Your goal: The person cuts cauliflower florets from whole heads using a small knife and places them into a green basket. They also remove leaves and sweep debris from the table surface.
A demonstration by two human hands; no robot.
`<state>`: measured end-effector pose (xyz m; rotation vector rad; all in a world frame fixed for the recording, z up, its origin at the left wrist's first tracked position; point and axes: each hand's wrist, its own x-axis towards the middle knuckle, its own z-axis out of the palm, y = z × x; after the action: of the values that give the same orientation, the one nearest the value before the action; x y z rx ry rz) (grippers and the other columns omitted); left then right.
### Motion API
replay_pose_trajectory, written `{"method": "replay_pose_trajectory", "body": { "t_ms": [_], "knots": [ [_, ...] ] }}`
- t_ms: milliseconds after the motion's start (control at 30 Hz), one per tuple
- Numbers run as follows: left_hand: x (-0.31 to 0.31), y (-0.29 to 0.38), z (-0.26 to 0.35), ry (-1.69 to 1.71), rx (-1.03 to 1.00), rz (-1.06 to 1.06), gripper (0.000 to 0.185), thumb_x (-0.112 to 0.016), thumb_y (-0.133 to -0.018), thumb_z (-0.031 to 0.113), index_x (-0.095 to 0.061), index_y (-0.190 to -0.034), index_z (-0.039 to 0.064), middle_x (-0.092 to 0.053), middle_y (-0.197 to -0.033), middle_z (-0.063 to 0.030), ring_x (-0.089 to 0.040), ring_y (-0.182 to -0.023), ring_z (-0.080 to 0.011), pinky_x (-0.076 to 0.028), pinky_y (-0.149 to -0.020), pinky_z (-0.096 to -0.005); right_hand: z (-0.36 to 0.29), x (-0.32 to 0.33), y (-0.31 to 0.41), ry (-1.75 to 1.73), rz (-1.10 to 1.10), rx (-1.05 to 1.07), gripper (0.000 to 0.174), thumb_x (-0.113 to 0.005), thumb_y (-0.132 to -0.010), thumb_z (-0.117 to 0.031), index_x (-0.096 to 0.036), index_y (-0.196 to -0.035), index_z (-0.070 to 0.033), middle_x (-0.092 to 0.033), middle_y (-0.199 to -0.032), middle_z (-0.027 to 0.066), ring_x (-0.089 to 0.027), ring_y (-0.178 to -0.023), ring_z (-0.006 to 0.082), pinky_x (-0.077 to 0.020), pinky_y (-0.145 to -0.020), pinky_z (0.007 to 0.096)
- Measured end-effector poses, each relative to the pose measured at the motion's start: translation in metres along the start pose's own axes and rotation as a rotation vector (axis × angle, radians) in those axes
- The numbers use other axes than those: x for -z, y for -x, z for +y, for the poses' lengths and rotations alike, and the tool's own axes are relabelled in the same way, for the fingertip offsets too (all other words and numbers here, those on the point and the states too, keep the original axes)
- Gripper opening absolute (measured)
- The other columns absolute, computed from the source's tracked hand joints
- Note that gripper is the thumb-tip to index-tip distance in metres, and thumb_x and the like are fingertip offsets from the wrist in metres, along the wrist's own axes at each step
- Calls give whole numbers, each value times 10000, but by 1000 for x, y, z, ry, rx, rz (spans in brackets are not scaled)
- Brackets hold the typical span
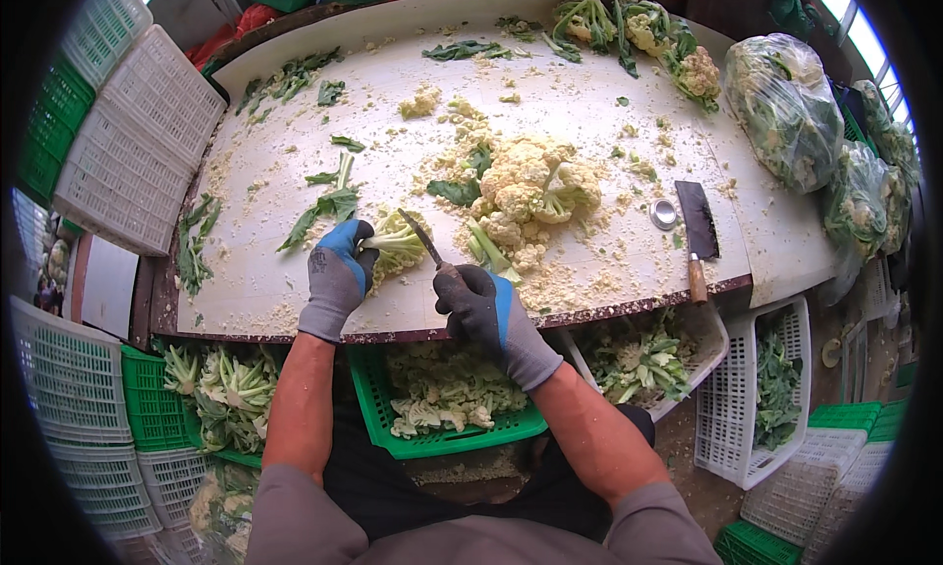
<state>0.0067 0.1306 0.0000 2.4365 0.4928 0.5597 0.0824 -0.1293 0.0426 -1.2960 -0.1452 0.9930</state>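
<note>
My left hand [342,263], in a grey and blue work glove, grips a cauliflower piece [398,244] by its pale stalk, florets pointing right. In my gloved right hand [479,307] is a small knife [421,235] with a dark, narrow blade. The blade slants up and left, close beside the florets; whether it touches them I cannot tell. A pile of cauliflower florets [527,178] lies beyond my right hand, with a cut stalk [492,252] at its near side. Below the table edge, a green crate [442,445] holds loose florets between my legs.
Crumbs and leaves litter the white tabletop [272,160]. To the right lie a cleaver [696,222], its handle over the edge, and a small round metal lid [663,214]. Bagged cauliflowers [782,112] sit at far right. White crates [762,462] with trimmings stand below; crates [121,174] are stacked left.
</note>
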Motion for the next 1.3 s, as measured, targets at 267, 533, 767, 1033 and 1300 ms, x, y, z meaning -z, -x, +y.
{"method": "replay_pose_trajectory", "body": {
  "t_ms": [267,533,767,1033,1300],
  "knots": [
    [0,10,15,42,-128,3,261,-753,-847,-4,-694,-1100,24,-730,-1046,-200,-730,-976,-428,-590,-844,-463,23,-11,-25,49,-59,-45,502,-649,-1095,-504,-659,-1129,-3,-666,-951,66,-590,-668,108,-489,-608,295],
    [21,0,24,-66,-110,-134,379,-855,-900,97,-707,-1237,5,-734,-1091,-186,-749,-993,-359,-592,-866,-417,25,-23,-31,15,-32,-106,428,-683,-1076,-454,-672,-1162,-36,-638,-886,30,-535,-659,91,-448,-601,276],
    [16,-4,7,-49,-58,-150,410,-789,-937,24,-729,-1342,9,-752,-1147,-202,-752,-1031,-379,-594,-882,-431,33,-25,-39,62,-25,-47,464,-622,-1118,-485,-636,-1074,-23,-642,-890,62,-573,-598,113,-474,-533,307],
    [14,-9,-10,41,-80,-143,382,-734,-929,-53,-738,-1308,-8,-758,-1146,-215,-767,-1013,-372,-607,-869,-419,39,-25,-40,90,4,25,465,-619,-1122,-480,-647,-1065,-18,-636,-856,48,-585,-595,103,-467,-548,294],
    [16,-10,-8,24,-118,-167,371,-684,-943,-77,-728,-1308,-27,-750,-1143,-221,-776,-993,-355,-622,-854,-398,47,-22,-46,129,15,95,420,-635,-1108,-445,-675,-1087,-28,-614,-842,26,-534,-652,92,-457,-572,284]
  ]
}}
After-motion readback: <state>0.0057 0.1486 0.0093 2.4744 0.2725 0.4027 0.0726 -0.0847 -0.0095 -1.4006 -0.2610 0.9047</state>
